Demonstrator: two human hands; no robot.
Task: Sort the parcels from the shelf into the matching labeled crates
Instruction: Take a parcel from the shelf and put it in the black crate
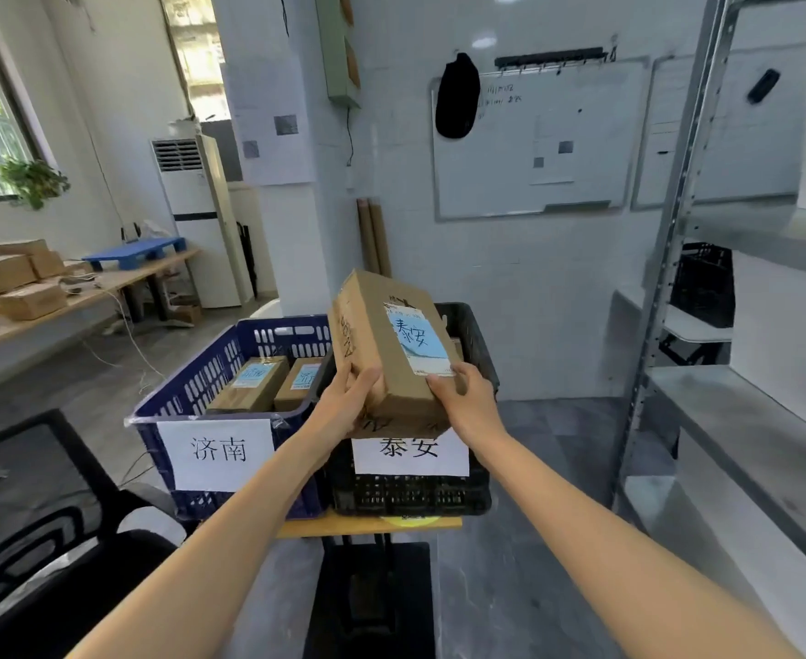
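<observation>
A brown cardboard parcel (382, 325) with a blue label reading 泰安 is held tilted above the black crate (479, 354). My left hand (349, 397) grips its near left corner and my right hand (463, 397) grips its near right edge. The black crate carries a white sign (444, 461) reading 泰安. Left of it stands a blue crate (192, 373) with a sign (215, 451) reading 济南, holding two labelled parcels (254, 382). The parcel hides most of the black crate's inside.
Both crates sit on a small wooden table (372, 524). A grey metal shelf rack (743, 420) stands at the right. A black office chair (35, 539) is at the lower left. A bench with cardboard boxes (11, 283) runs along the left wall.
</observation>
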